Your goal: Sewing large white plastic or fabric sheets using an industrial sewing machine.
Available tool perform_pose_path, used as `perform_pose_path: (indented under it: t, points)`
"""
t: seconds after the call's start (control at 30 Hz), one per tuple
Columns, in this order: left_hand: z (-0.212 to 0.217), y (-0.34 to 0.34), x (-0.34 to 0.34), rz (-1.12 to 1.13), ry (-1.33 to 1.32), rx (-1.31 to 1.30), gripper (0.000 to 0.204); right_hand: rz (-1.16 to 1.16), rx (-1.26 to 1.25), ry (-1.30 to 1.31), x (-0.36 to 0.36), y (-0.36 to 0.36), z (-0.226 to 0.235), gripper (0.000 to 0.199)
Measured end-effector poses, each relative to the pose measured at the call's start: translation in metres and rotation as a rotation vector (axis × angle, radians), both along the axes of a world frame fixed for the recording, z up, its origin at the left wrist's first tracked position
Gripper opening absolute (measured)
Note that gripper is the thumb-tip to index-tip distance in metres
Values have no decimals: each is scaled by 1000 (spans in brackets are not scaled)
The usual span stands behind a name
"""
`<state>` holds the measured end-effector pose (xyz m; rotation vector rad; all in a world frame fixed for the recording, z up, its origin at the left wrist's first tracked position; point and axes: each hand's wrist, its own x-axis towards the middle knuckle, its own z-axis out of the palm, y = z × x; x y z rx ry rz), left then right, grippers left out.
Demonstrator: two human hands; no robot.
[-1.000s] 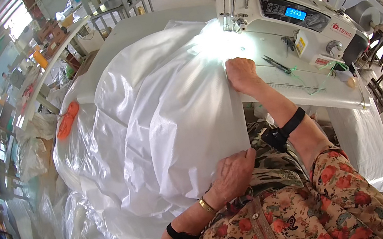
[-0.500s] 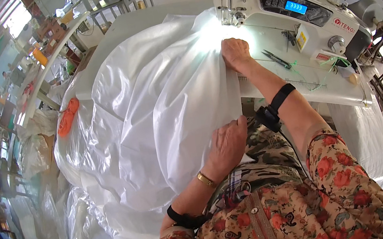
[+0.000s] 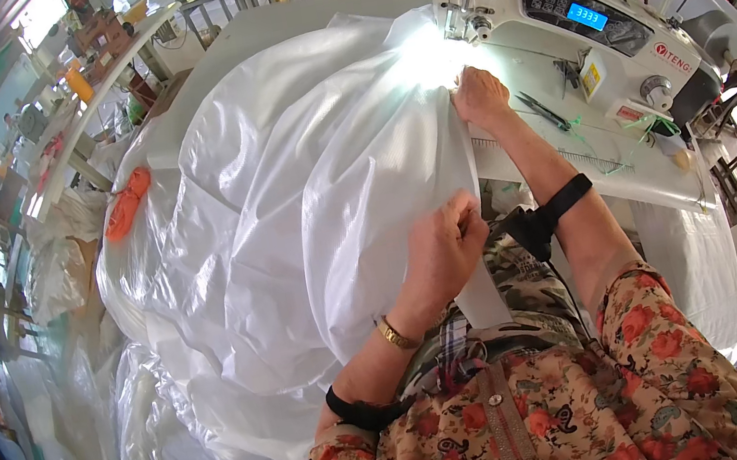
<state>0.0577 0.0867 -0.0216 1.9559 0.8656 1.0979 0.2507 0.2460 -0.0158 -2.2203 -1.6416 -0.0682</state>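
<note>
While the big sheet of glossy white woven plastic fabric point(image 3: 286, 205) lies heaped over the sewing table, its right edge runs straight from the lap to the needle of the white industrial sewing machine point(image 3: 585, 8). Her left hand point(image 3: 443, 251) is pinched shut on that edge near the body; her right hand point(image 3: 481, 99) presses flat on it, fingers together, just beside the presser foot. Slack between them could pucker the seam, the slippery bulk might drag the edge sideways, and fingertips sit risky-close to the needle
</note>
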Motion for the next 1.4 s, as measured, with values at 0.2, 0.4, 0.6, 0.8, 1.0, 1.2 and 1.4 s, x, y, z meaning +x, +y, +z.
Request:
perform_pose_path:
  t: [0.2, 0.4, 0.6, 0.8, 1.0, 1.2, 1.4]
  points:
    - [-20, -9, 13, 24, 101, 132, 7, 19, -53, 20, -8, -9, -1, 22]
    - [-32, -12, 14, 44, 253, 243, 12, 99, -139, -167, -33, -55, 4, 20]
    - [-32, -6, 12, -2, 291, 268, 11, 165, -169, -287, -42, -60, 13, 13]
    - [-27, 11, 7, 25, 354, 287, 9, 208, -213, -324, -41, -45, 16, 10]
    - [-21, 39, 19, 73, 433, 313, 9, 228, -109, -341, -26, -13, 6, 12]
    - [-14, 61, 33, 147, 446, 353, 11, 265, -14, -370, -9, 14, -3, 15]
    - [-4, 40, 23, 90, 324, 223, 27, 100, -44, -219, -3, 15, -13, 29]
